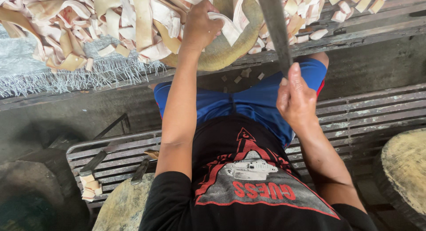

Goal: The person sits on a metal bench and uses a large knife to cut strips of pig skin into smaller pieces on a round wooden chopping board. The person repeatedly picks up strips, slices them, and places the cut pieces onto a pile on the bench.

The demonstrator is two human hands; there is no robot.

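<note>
Left hand point(200, 27) grips a pale strip point(227, 29) on the heap of cut strips point(111, 18) covering the workbench point(355, 35). Right hand point(296, 100) is clenched around a long dark blade point(275, 27), held upright over the bench edge.

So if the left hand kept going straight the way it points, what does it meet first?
The left hand already grips a pale strip on the round wooden block; straight on lies the heap of pale strips, though depth is hard to judge.
</note>
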